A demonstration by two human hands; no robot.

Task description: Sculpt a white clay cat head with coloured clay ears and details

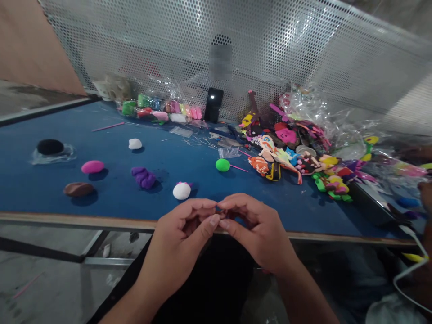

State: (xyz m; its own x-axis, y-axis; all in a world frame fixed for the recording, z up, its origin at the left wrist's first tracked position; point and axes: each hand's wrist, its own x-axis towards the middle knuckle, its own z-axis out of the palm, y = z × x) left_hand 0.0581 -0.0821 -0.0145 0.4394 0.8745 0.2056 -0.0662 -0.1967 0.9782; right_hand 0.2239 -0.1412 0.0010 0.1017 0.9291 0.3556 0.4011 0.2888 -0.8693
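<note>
My left hand [185, 240] and my right hand [254, 225] meet fingertip to fingertip above the table's front edge. Both are curled in a pinch; whatever lies between the fingers is hidden or too small to name. Just beyond them sits a white clay ball [182, 191] with small pink bits behind its top. Left of it lie a crumpled purple clay lump [143, 177], a pink clay oval [92, 167] and a brown clay lump [78, 189]. A bright green clay ball [222, 165] rests farther back, beside a thin pink stick [239, 168].
A black lump [50, 147] on plastic and a small white lump [135, 144] lie at left. Packed clay bars [162, 110] and a phone [213, 105] stand along the mesh panel [162, 40]. Colourful clay figures [280, 155] are heaped at right, near a black box [369, 204].
</note>
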